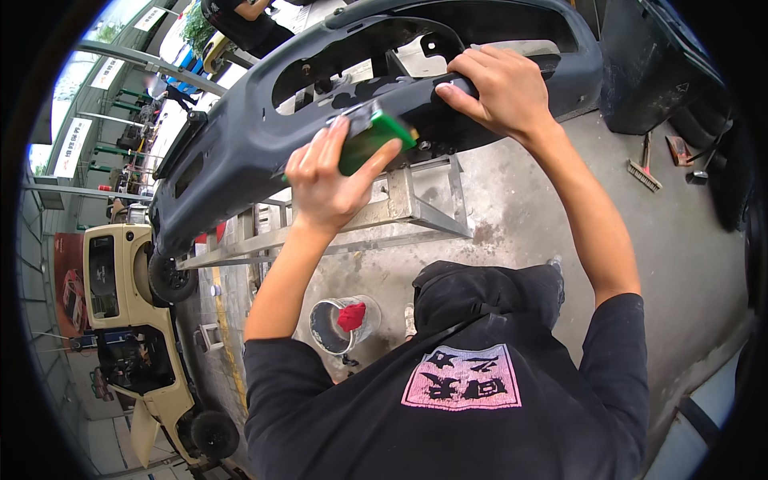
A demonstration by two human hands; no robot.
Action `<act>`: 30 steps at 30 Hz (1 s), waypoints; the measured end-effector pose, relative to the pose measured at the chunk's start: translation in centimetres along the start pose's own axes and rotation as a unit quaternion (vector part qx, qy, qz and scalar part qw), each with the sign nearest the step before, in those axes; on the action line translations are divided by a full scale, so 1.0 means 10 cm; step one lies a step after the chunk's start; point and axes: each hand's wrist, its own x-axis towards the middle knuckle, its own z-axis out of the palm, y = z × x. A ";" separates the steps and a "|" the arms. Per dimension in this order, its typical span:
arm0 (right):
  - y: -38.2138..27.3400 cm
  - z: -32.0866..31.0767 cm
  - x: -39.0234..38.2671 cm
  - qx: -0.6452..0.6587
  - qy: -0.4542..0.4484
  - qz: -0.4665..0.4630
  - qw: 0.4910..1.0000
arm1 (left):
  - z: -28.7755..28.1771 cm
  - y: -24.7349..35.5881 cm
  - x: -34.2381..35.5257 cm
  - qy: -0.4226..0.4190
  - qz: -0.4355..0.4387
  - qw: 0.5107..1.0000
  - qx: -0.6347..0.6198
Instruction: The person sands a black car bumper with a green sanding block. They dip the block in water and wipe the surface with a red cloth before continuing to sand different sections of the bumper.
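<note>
A large dark grey car bumper (260, 120) with several openings lies across a metal stand (416, 212). My left hand (330, 174) is closed on a green sanding block (386, 134), which is somewhat blurred. Its underside faces the bumper's near surface, and whether it touches along its whole length is hidden. To the right, my right hand (506, 92) grips the edge of a bumper opening, its thumb on the near side and its fingers over the top.
Below the stand, a bucket (322, 334) has a red cloth (350, 317) on its rim. At right stand a black bin (660, 72) and a brush (645, 172). A beige vehicle (120, 276) is at left. Another person (244, 26) is beyond the bumper.
</note>
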 end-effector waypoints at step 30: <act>-0.04 0.09 -0.01 -0.006 0.043 0.009 0.999 | 0.01 0.05 -0.01 -0.001 -0.019 1.000 -0.010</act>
